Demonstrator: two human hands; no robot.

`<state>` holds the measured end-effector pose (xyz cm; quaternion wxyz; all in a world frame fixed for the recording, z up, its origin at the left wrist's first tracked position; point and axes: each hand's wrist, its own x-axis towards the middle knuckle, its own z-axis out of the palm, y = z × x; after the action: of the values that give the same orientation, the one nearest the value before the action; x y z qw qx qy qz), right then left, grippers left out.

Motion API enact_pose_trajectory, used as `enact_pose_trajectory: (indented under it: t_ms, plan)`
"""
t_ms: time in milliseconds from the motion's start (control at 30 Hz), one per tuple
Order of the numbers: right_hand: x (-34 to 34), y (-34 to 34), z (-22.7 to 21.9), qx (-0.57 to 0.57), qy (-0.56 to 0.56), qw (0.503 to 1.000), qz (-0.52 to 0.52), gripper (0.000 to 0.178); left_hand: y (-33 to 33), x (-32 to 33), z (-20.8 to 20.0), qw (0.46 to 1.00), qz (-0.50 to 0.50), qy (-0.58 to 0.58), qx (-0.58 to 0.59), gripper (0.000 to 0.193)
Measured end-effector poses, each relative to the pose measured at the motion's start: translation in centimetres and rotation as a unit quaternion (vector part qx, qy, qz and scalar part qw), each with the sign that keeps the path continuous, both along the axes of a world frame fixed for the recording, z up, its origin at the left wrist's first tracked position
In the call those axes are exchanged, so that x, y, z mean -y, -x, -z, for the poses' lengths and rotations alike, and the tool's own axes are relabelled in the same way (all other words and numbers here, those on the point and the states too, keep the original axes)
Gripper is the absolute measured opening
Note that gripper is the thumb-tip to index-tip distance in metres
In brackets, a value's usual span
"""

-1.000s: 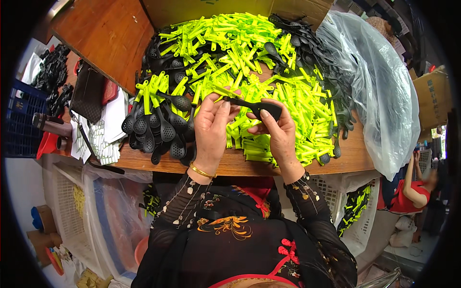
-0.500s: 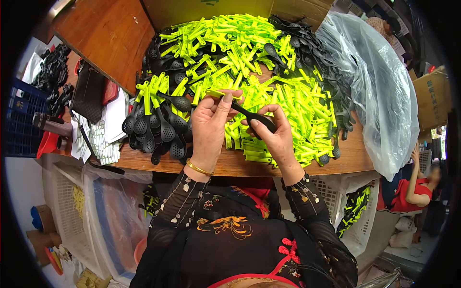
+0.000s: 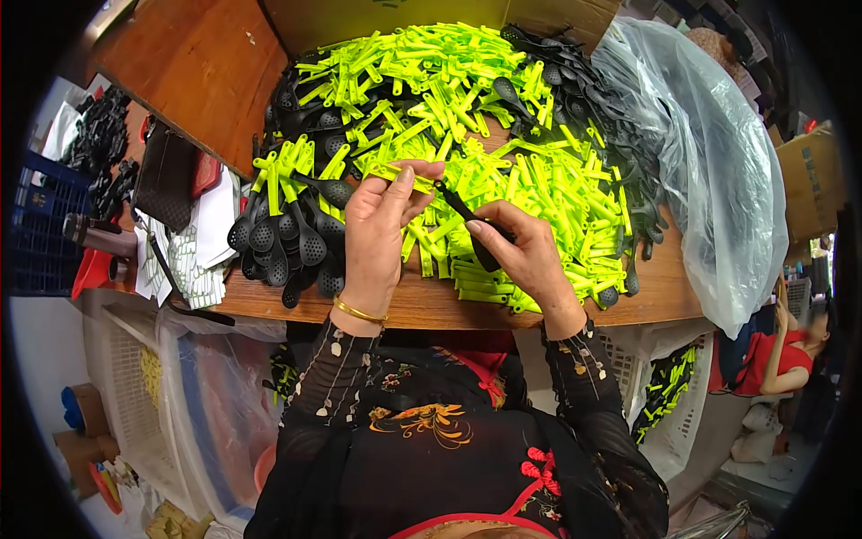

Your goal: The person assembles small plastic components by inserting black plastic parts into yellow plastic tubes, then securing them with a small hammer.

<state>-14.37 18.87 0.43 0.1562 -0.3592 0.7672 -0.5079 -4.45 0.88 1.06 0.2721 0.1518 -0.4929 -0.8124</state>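
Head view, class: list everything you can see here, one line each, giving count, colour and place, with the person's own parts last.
green handles: large heap, neon yellow-green, across the table
black spoon heads: many, black, fanned at the table's left front
wooden table: one, brown, centre
clear plastic bag: one, transparent, right
white baskets: two, below the table, right and left
blue crate: one, far left
left hand: pinching one green handle
right hand: gripping one black spoon piece
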Motion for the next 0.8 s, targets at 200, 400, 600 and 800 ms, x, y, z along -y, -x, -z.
enact_pose_trajectory:
  t_ms: [200,400,600,800]
  plan:
    - [0.57,0.43,0.15,-0.016,0.017,1.0,-0.012,0.021,-0.25,-0.03,0.37,0.996,0.074,-0.045,0.012,0.029]
    - [0.41,0.15,0.13,-0.025,0.002,0.999,-0.025,0.022,-0.64,0.17,0.22,0.995,0.082,-0.027,0.059,0.033]
    - [0.48,-0.09,0.34,0.004,-0.008,1.0,-0.026,0.022,-0.78,-0.23,0.09,0.998,0.048,-0.003,0.031,0.033]
    - [0.69,-0.16,0.37,0.038,0.007,0.999,-0.036,0.023,-1.03,0.0,-0.28,0.996,0.09,0.001,0.028,0.038]
